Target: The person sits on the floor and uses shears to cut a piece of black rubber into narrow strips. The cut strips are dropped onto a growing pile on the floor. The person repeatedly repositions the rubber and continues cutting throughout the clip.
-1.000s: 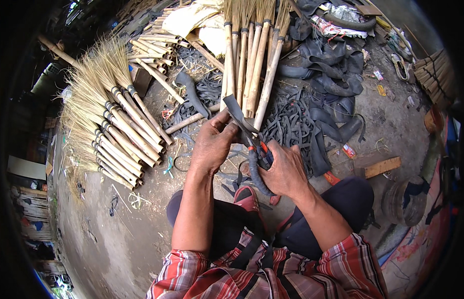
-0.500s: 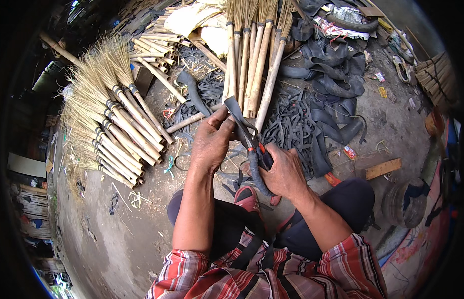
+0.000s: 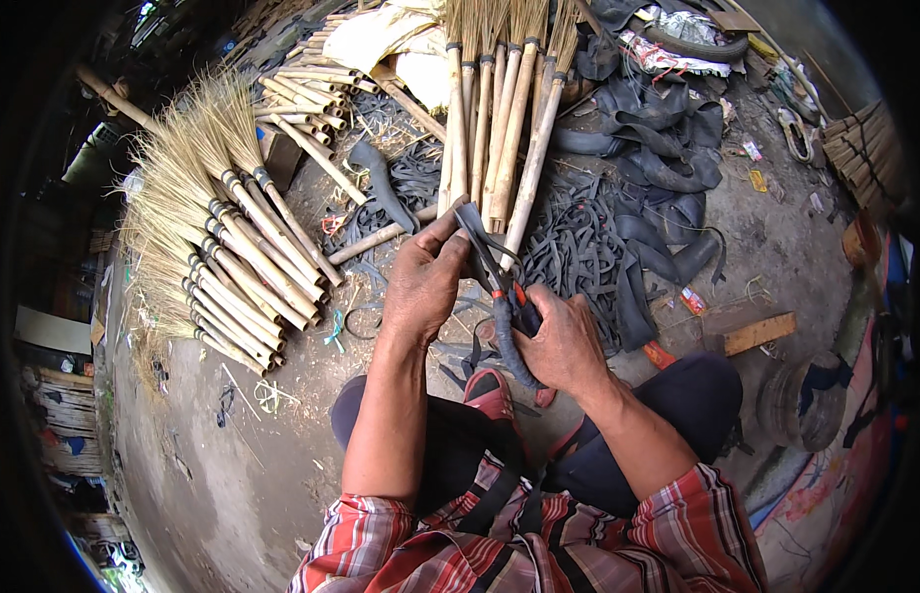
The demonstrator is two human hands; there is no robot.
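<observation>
My left hand pinches a flat piece of black rubber in front of me. My right hand is wrapped round the handles of a pair of shears, whose grip is bound in dark strip with some red showing. The shears point up and away from me, and their blades meet the rubber just beside my left fingertips. How far apart the blades stand is hard to see. Beyond my hands lies a heap of cut black rubber strips.
Grass brooms with bamboo handles lie in a row at the left. More brooms lie straight ahead, handles toward me. Bamboo sticks are piled behind. Larger rubber sheets lie at the right, near a wooden block.
The rubber piece and my left fingers have shifted slightly to the right and toward me. My right hand stays at nearly the same spot on the shears.
</observation>
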